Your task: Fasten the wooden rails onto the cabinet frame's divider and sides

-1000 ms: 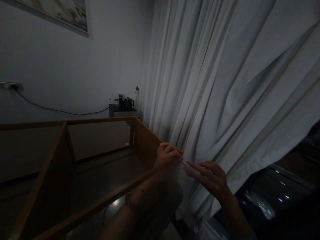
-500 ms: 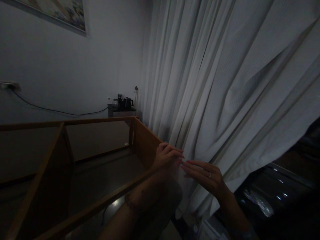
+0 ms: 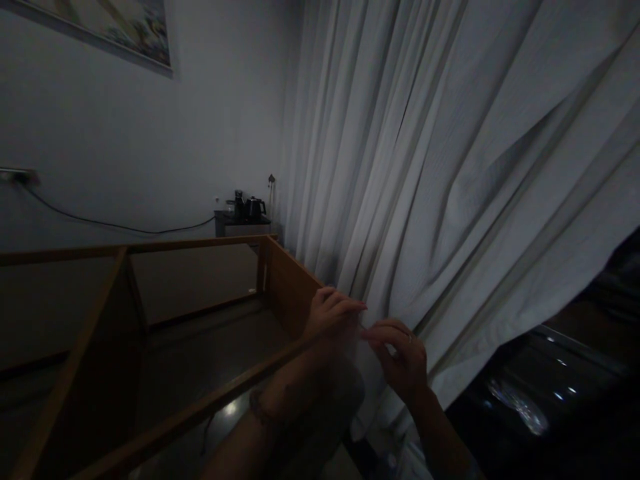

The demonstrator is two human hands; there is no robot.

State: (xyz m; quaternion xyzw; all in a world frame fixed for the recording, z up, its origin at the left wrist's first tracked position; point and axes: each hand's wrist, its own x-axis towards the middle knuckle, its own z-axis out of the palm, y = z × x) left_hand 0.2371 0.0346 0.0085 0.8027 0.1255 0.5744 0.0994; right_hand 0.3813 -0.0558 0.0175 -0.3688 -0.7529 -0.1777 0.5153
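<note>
I note: left hand fingers curl over frame corner; right hand fingers pinched closed just beside, contents unclear.

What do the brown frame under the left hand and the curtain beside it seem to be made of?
The frame looks like wood or veneered board: warm brown, flat thin panels, matte; the dim light hides any grain. The curtain looks like thin woven cloth: pale grey-white, matte, hanging in long soft folds.
</note>
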